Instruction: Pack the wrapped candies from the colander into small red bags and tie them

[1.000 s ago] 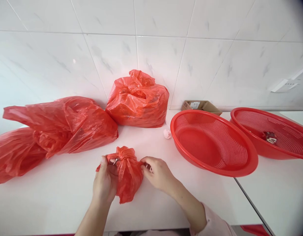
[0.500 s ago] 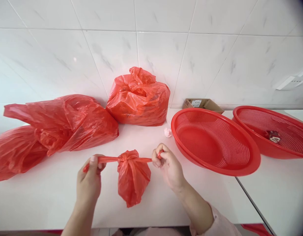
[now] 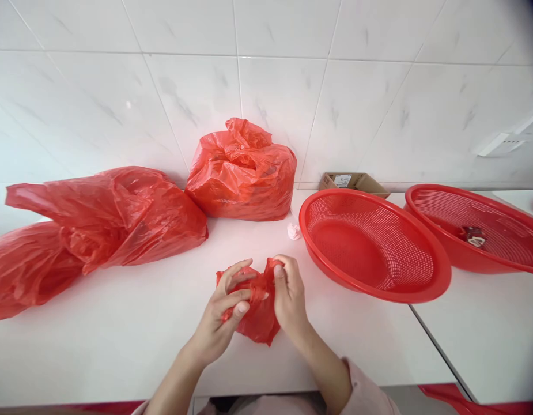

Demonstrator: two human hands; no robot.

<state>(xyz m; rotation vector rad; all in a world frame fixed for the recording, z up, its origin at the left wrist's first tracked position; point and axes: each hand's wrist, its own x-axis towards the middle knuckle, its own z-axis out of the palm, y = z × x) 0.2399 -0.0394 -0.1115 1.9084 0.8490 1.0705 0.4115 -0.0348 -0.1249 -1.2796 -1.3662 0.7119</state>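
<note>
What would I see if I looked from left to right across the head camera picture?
big red bag → red bag by the wall → left hand → right hand → red basket → second red basket

Scene bright, light soft and even, source not visible. Small glare spot on tile wall [image 3: 197,98]. White counter [image 3: 119,346] has pale red glow. Shadow weak, faint under basket [image 3: 422,294]. Plastic bag [image 3: 261,325] sharp, shiny highlights on folds. Wide lens bends lines near edges; top right corner dark.
</note>
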